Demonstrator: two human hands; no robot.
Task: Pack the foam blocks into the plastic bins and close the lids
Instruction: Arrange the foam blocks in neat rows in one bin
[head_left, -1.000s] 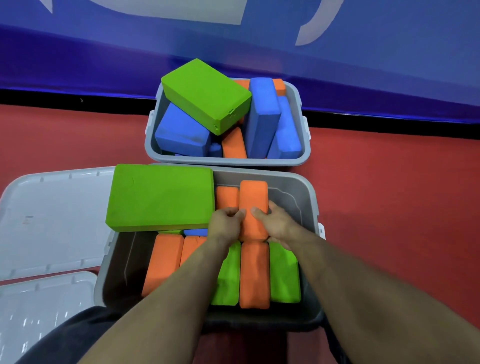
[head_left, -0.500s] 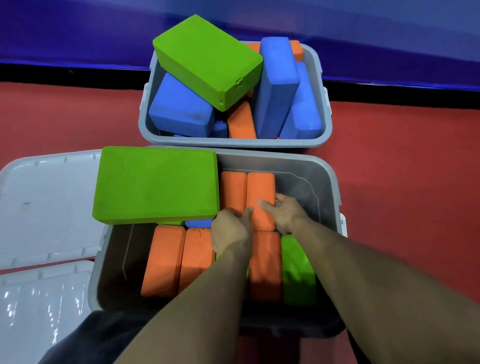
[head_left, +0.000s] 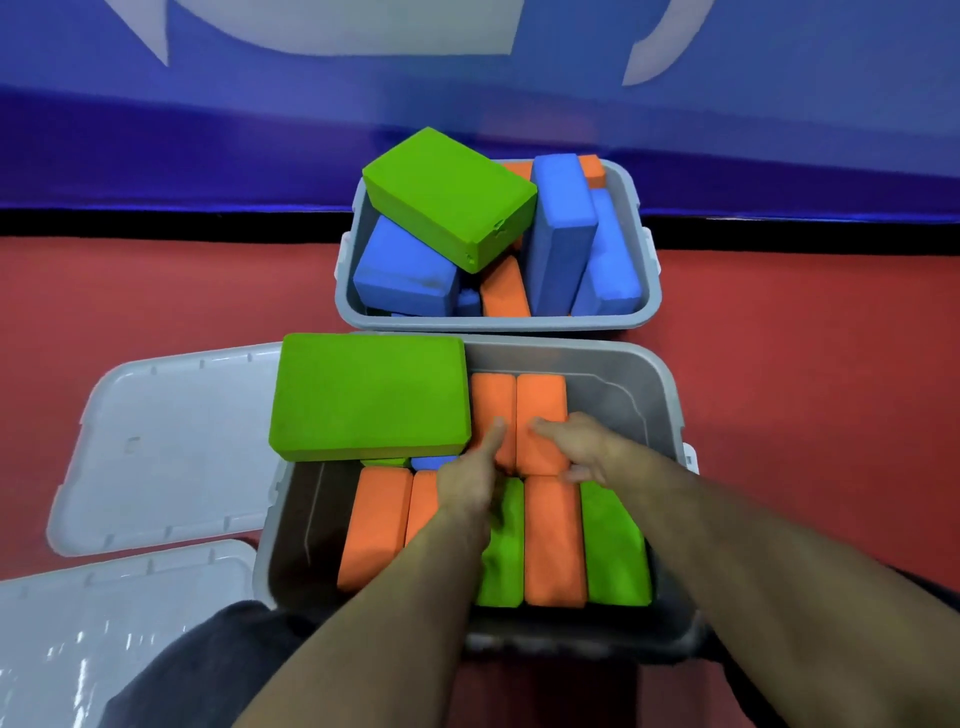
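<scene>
The near grey bin (head_left: 660, 395) holds orange and green foam blocks standing on edge in rows. My left hand (head_left: 470, 475) presses its straight fingers on one upright orange block (head_left: 491, 400). My right hand (head_left: 579, 449) lies flat on the orange block (head_left: 543, 405) beside it. A large green block (head_left: 369, 397) lies flat across the bin's far left corner, over its rim. The far grey bin (head_left: 652, 291) is heaped with blue blocks (head_left: 561, 234), orange blocks and a tilted green block (head_left: 449, 197) on top.
Two grey lids lie on the red floor to the left: one (head_left: 171, 447) beside the near bin, another (head_left: 104, 629) nearer me. A blue wall (head_left: 208, 130) with a black base strip stands behind the far bin. Dark clothing (head_left: 218, 654) shows at the bottom.
Both hands have let go of the orange block after pushing it down level with its neighbour. Their fingers have straightened and now lie on top of the two orange blocks.
</scene>
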